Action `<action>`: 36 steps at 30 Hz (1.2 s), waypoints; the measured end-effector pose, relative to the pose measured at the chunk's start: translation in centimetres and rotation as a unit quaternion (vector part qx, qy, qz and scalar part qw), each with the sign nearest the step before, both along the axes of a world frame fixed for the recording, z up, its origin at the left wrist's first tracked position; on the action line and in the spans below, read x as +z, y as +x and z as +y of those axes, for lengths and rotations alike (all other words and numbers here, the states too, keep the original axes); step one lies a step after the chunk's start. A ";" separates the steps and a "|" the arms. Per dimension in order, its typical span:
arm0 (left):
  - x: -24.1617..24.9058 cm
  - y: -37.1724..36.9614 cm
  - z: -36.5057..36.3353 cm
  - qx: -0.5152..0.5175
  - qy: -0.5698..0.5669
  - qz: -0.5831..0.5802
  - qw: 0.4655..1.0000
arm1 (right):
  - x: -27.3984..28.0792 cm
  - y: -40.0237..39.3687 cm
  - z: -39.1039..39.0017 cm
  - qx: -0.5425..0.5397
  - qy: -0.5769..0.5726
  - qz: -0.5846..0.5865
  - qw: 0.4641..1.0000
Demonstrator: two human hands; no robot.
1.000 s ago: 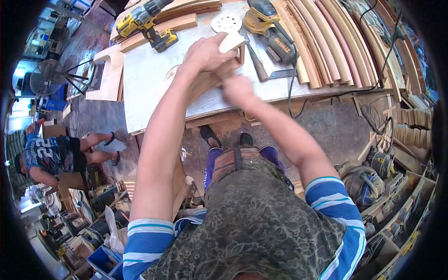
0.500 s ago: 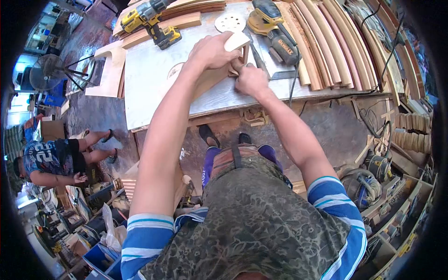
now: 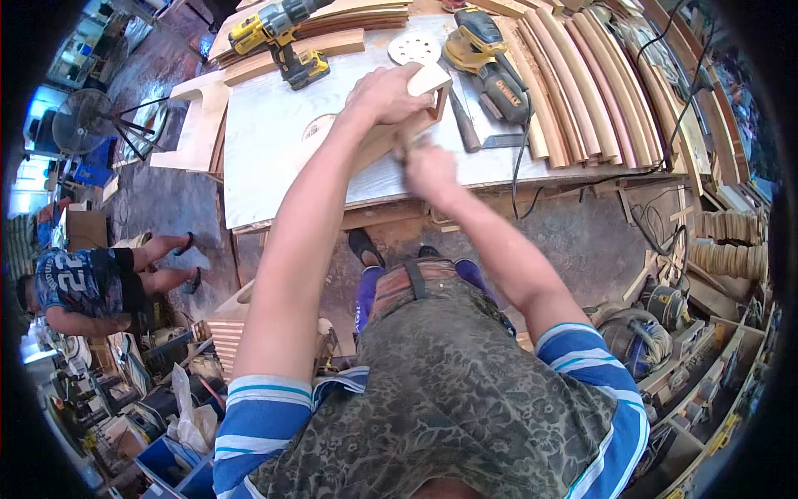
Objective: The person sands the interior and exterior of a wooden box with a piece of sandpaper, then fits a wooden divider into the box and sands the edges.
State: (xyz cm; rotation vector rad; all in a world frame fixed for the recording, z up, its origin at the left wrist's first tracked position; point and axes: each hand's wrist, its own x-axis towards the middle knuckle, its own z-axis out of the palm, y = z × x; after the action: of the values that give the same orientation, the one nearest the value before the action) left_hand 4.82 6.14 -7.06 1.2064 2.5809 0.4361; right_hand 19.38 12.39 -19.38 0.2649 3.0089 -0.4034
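On the worktable (image 3: 274,187), my left hand (image 3: 389,96) is closed over the top of a pale wooden piece (image 3: 429,81) with a squared end. My right hand (image 3: 431,173) is beside the lower side of that piece, its fingers curled and smeared by motion. Something small shows at its fingertips, too blurred to name. A yellow and black drill (image 3: 287,41) lies beyond my left hand. To the right of the wooden piece are a dark narrow tool (image 3: 464,121) and a yellow sander (image 3: 486,66). A white perforated disc (image 3: 415,48) lies behind the piece.
Curved wooden strips (image 3: 582,91) are stacked along the table's right side, near a hanging black cable (image 3: 517,179). A cut wooden panel (image 3: 199,125) juts out at the left. Another person (image 3: 91,283) is at the far left, near a standing fan (image 3: 79,121).
My right hand has moved left and slightly down along the wooden piece, and is now blurred. The other person's arm has shifted.
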 end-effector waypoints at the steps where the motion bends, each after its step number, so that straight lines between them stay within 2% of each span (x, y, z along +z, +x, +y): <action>1: 0.1 0.0 0.1 0.008 -0.005 -0.014 1.000 | 0.0 0.4 -2.4 -0.001 -0.020 0.054 0.998; 3: -0.2 -0.1 0.2 0.009 -0.017 -0.028 0.999 | 0.4 0.6 -3.5 0.019 0.009 0.054 0.998; 5: -1.3 -0.6 0.3 0.002 0.005 -0.005 1.000 | -0.1 -0.1 0.1 0.015 0.026 -0.053 0.998; 7: -0.8 -0.4 0.3 0.004 0.005 -0.008 1.000 | 2.3 1.1 2.7 -0.075 0.008 0.054 0.996; 9: -0.4 0.1 -0.1 0.007 0.003 -0.008 1.000 | 1.3 1.0 0.9 -0.084 0.009 0.049 0.995; 11: 0.1 0.2 0.1 0.013 0.006 -0.023 1.000 | -1.7 0.7 -2.6 0.003 0.010 0.047 0.999; 13: 0.0 0.2 0.2 0.007 0.011 -0.008 1.000 | 0.7 1.3 -4.0 0.013 0.006 0.042 0.999; 15: -0.5 0.4 -0.1 0.010 0.015 -0.004 1.000 | 0.8 1.2 -0.4 0.011 -0.011 0.023 1.000; 17: 0.1 0.4 0.1 0.007 0.006 0.011 1.000 | 2.4 0.9 2.7 -0.072 0.017 0.027 0.997; 19: -1.0 0.0 0.1 0.007 0.014 0.006 1.000 | 0.1 0.0 1.9 -0.077 0.022 0.019 0.997; 21: -0.6 -0.4 0.3 0.006 0.024 0.011 1.000 | -2.5 -0.2 -1.5 -0.007 -0.010 0.053 0.999; 22: -0.4 -0.2 0.4 0.005 0.022 -0.003 1.000 | -0.6 0.7 -3.6 0.023 -0.039 0.103 0.994; 23: -0.2 0.0 0.1 0.004 0.017 -0.018 1.000 | 0.2 0.6 -3.9 0.027 -0.042 0.105 0.993; 25: -0.6 0.1 -0.5 0.006 0.039 -0.008 0.999 | 1.2 0.1 -4.2 0.074 -0.045 0.028 0.996; 27: -0.9 -0.2 -1.1 0.012 0.071 -0.001 0.997 | 1.4 0.2 -2.6 0.065 -0.056 0.041 0.995; 29: -1.4 -0.6 -2.1 -0.004 0.206 -0.040 0.978 | 1.2 0.5 -1.2 0.028 -0.227 0.117 0.967; 30: -0.9 -0.6 -3.0 0.004 0.209 -0.038 0.977 | 2.6 1.0 -1.2 -0.032 -0.327 0.091 0.940; 31: -0.4 -0.9 -4.2 -0.002 0.197 -0.018 0.980 | 2.3 1.1 -0.9 -0.024 -0.327 0.090 0.940; 33: 0.6 -1.2 -7.5 -0.001 0.180 0.006 0.984 | 0.7 1.3 -0.1 -0.096 -0.416 0.020 0.904; 35: 1.6 -1.1 -11.4 0.003 0.080 -0.021 0.997 | 0.1 2.2 0.4 -0.092 -0.455 0.059 0.884; 36: 1.7 -0.8 -12.8 0.006 0.078 -0.017 0.997 | 0.5 2.8 0.6 -0.132 -0.494 0.057 0.858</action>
State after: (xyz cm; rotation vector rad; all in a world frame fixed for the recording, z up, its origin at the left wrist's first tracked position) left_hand 4.02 -6.66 -5.37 1.2216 2.5662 0.6647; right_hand 22.19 12.94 -18.88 0.5424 2.4109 -1.9096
